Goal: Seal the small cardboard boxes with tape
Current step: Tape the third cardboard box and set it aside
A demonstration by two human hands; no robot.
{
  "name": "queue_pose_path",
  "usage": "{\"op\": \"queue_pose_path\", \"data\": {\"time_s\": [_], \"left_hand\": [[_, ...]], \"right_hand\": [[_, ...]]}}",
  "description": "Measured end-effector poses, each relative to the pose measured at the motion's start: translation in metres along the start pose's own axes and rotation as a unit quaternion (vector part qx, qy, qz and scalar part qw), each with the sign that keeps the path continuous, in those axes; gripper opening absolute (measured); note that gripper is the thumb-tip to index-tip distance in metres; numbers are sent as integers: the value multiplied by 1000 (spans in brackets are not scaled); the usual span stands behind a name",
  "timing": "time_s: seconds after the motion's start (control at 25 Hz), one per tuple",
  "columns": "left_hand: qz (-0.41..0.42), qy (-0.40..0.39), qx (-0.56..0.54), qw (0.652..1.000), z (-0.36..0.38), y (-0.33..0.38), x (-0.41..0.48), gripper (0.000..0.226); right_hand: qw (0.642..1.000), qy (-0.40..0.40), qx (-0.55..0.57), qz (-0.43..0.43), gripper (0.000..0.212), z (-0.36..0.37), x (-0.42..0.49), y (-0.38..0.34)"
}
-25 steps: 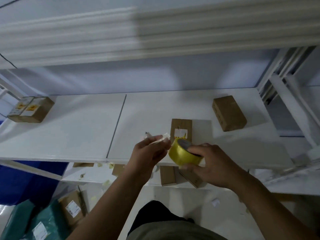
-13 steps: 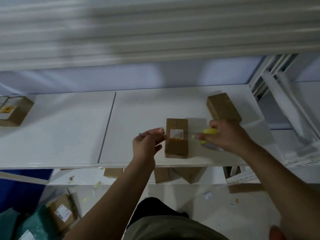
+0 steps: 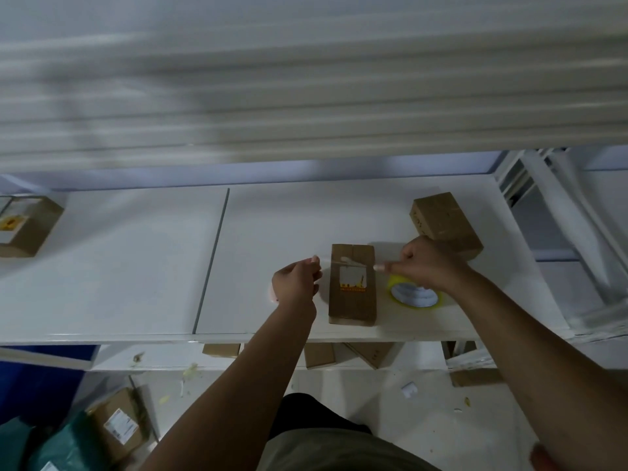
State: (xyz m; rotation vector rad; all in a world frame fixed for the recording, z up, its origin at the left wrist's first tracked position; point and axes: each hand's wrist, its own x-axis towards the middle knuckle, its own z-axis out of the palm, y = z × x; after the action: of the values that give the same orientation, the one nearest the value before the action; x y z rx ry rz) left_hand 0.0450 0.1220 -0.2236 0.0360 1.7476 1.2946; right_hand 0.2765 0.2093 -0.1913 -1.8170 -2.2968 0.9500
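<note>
Box being taped: a small cardboard box (image 3: pixel 353 300) lies flat near the front edge of the white shelf (image 3: pixel 136 266), right of the seam between its two panels; its long side runs front to back and a white label sits on top
Tape strip: a pale tape strip (image 3: pixel 350 264) runs crosswise over the box's far end, just above the label, stretched between the two hands
Left hand: the left hand (image 3: pixel 295 283) is just left of the box, fingers curled, thumb and forefinger pinching the strip's left end
Right hand: the right hand (image 3: pixel 428 263) is just right of the box, fingers curled, pinching the strip's right end
Tape roll: the yellow tape roll (image 3: pixel 413 295) lies flat on the shelf just right of the box, partly under the right hand; whether the strip joins it cannot be told
Second box: a plain brown box (image 3: pixel 445 222) sits behind the right hand, towards the shelf's back right corner, turned at an angle
Labelled box: a labelled box (image 3: pixel 23 226) sits at the shelf's left edge, partly out of view
Below: lower boxes (image 3: pixel 319 355) peek out under the shelf's front edge
</note>
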Motion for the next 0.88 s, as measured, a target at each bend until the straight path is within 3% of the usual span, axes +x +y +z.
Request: {"op": "queue_pose_path", "data": {"time_s": [0.12,0.24,0.44,0.6,0.72,0.88], "left_hand": [[8,21,21,1000,6,-5,4,19],[28,23,59,998,12,-16,4,8],[117,5,173,978,21,-29,-1,16],[111,16,140,984,16,-24,2,30],[132,-1,196,972,16,-22,3,14],[134,-9,224,965,14,-25,-2,22]], "right_hand": [[1000,0,-25,3,66,3,3,2],[999,1,-48,15,66,7,5,3],[1000,0,-20,18,66,12,8,5],[1000,12,-3,15,64,19,3,2],[1000,16,12,20,65,19,0,0],[999,30,26,18,62,21,-8,-1]]}}
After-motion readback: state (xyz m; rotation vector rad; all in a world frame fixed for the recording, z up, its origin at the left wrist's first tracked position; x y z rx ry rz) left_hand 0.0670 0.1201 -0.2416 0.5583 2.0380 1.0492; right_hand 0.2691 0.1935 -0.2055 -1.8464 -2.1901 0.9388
